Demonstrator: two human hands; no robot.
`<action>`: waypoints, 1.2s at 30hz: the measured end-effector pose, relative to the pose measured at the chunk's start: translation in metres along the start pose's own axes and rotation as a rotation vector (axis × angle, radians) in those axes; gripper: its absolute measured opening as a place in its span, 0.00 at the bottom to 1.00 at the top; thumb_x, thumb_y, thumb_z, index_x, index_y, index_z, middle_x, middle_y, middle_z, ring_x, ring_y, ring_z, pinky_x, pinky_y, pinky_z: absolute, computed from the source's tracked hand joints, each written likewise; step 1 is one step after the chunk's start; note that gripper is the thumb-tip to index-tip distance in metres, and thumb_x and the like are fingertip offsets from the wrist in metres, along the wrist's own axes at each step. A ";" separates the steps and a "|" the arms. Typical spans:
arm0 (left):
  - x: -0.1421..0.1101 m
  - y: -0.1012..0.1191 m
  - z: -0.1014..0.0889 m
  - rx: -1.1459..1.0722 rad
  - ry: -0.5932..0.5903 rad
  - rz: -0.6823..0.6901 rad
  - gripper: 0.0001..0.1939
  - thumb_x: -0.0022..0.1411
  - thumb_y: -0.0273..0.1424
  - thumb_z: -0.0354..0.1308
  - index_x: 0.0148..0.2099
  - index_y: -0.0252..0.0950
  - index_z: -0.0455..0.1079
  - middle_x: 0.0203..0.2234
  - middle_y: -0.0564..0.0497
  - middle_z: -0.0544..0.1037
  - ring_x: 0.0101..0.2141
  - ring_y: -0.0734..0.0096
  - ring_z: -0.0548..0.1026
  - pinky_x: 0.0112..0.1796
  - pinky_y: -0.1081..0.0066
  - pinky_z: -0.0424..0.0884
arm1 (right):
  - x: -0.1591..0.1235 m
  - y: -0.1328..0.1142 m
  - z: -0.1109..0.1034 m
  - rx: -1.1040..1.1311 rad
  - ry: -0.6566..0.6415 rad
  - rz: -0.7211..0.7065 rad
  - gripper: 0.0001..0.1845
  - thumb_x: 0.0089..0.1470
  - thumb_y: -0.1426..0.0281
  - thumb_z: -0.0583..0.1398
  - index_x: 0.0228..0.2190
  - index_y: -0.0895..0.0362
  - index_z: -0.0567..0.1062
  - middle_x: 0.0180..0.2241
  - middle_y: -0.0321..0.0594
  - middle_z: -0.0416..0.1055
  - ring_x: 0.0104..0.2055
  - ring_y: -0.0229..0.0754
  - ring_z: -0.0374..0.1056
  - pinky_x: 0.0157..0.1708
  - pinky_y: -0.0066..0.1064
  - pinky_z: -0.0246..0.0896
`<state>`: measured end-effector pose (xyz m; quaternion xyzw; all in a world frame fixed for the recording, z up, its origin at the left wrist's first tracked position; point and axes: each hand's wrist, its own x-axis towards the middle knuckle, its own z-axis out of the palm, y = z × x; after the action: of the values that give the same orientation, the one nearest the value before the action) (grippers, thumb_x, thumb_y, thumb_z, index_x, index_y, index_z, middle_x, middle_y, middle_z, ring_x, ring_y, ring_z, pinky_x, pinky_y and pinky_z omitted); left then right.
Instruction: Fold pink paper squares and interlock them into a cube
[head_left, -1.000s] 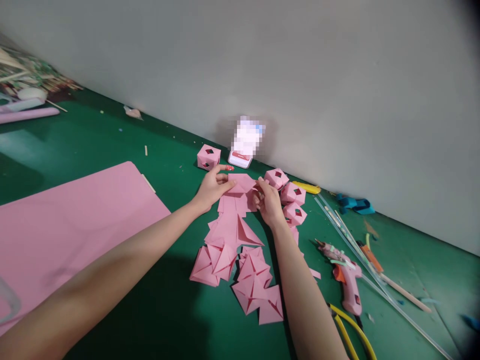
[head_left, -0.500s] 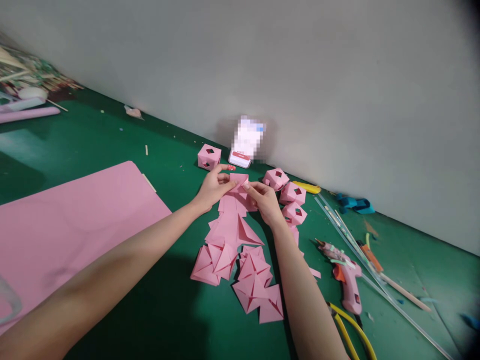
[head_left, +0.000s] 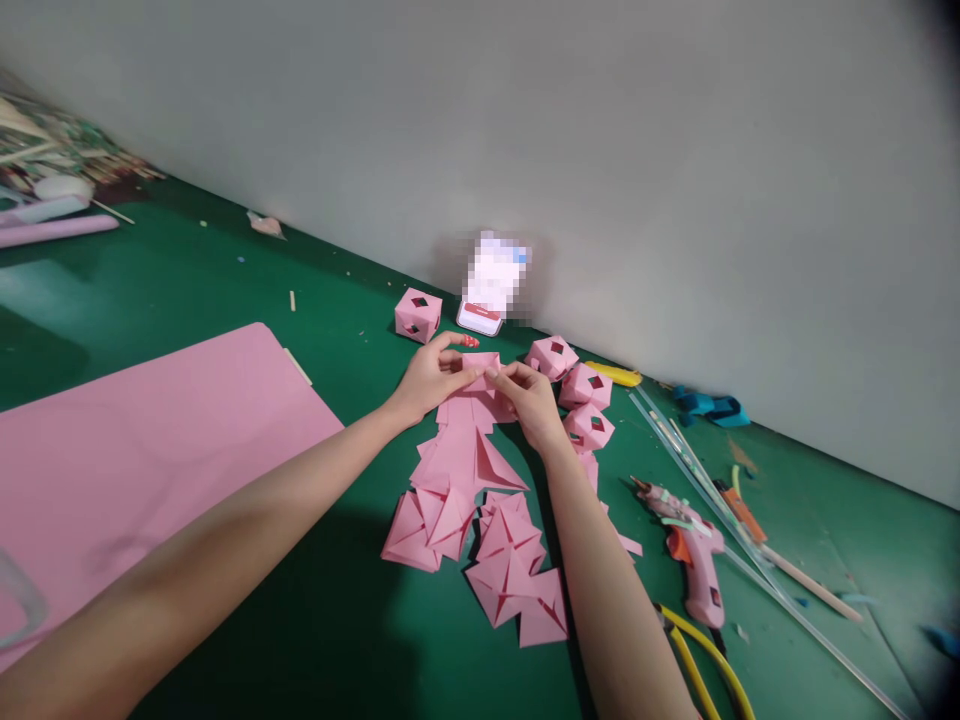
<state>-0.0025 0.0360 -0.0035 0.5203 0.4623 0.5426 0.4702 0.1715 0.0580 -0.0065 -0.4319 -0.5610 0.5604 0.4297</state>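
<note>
Between my two hands is a small folded pink paper square (head_left: 481, 366), lifted over a stack of pink papers (head_left: 466, 410). My left hand (head_left: 430, 378) pinches its left side, with the index finger stretched behind it. At the right lower edge, my right hand (head_left: 529, 398) grips it between thumb and fingers. Nearer to me lie a partly folded pink paper (head_left: 457, 455) and several folded pink squares (head_left: 507, 585). Pink paper cubes with diamond-shaped holes stand around: one cube (head_left: 418, 315) at the left, and others (head_left: 587, 387) beside my right hand.
A lit phone (head_left: 491, 285) leans on the grey wall. The large pink sheet (head_left: 187, 430) covers the left of the green table. On the right are a pink glue gun (head_left: 697, 565), clear glue sticks (head_left: 705, 490), yellow-handled pliers (head_left: 705, 660) and a yellow tool (head_left: 613, 374).
The paper square has shifted slightly right and down and is turned a little in my fingers. My left hand has moved slightly right with it. Everything else lies as before.
</note>
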 end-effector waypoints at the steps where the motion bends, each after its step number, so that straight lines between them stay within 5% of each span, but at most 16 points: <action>1: 0.000 0.000 0.000 0.000 -0.002 -0.003 0.22 0.53 0.32 0.66 0.49 0.34 0.68 0.25 0.54 0.74 0.27 0.74 0.73 0.29 0.74 0.66 | 0.000 -0.001 0.000 -0.004 0.000 -0.002 0.19 0.45 0.55 0.70 0.22 0.56 0.72 0.17 0.28 0.60 0.16 0.29 0.50 0.14 0.25 0.38; 8: 0.000 -0.003 0.000 0.065 -0.019 0.030 0.21 0.54 0.31 0.64 0.50 0.35 0.67 0.20 0.59 0.66 0.22 0.77 0.67 0.27 0.75 0.62 | -0.001 -0.002 0.002 -0.004 0.016 0.006 0.18 0.45 0.54 0.69 0.26 0.56 0.75 0.20 0.30 0.64 0.17 0.30 0.52 0.15 0.26 0.41; 15: -0.001 -0.001 0.000 0.106 -0.046 0.052 0.20 0.54 0.32 0.64 0.49 0.35 0.67 0.20 0.59 0.66 0.23 0.78 0.65 0.28 0.75 0.62 | -0.001 -0.002 0.001 0.045 0.024 -0.030 0.17 0.46 0.58 0.69 0.22 0.56 0.73 0.16 0.29 0.60 0.17 0.30 0.51 0.15 0.26 0.41; 22: -0.002 0.000 -0.001 0.091 -0.057 0.043 0.20 0.54 0.31 0.64 0.49 0.35 0.68 0.22 0.58 0.70 0.24 0.77 0.67 0.29 0.75 0.63 | -0.001 -0.002 0.000 0.064 0.054 0.004 0.15 0.44 0.57 0.70 0.28 0.55 0.78 0.16 0.28 0.60 0.16 0.31 0.51 0.15 0.26 0.39; 29: -0.001 -0.002 -0.001 0.116 -0.105 0.060 0.18 0.53 0.31 0.64 0.47 0.36 0.69 0.24 0.55 0.73 0.22 0.77 0.66 0.26 0.75 0.61 | -0.002 -0.005 0.002 0.082 0.071 -0.009 0.18 0.44 0.60 0.69 0.19 0.55 0.69 0.14 0.28 0.57 0.16 0.31 0.50 0.16 0.27 0.40; 36: 0.000 -0.003 -0.001 0.071 -0.088 0.022 0.16 0.52 0.29 0.64 0.44 0.36 0.69 0.21 0.57 0.71 0.21 0.77 0.65 0.23 0.75 0.58 | -0.003 -0.002 0.006 -0.012 0.088 -0.063 0.19 0.48 0.53 0.66 0.22 0.54 0.69 0.15 0.28 0.59 0.16 0.32 0.51 0.16 0.28 0.41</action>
<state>-0.0038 0.0365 -0.0063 0.5649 0.4546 0.5075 0.4654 0.1665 0.0540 -0.0041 -0.4408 -0.5581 0.5237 0.4689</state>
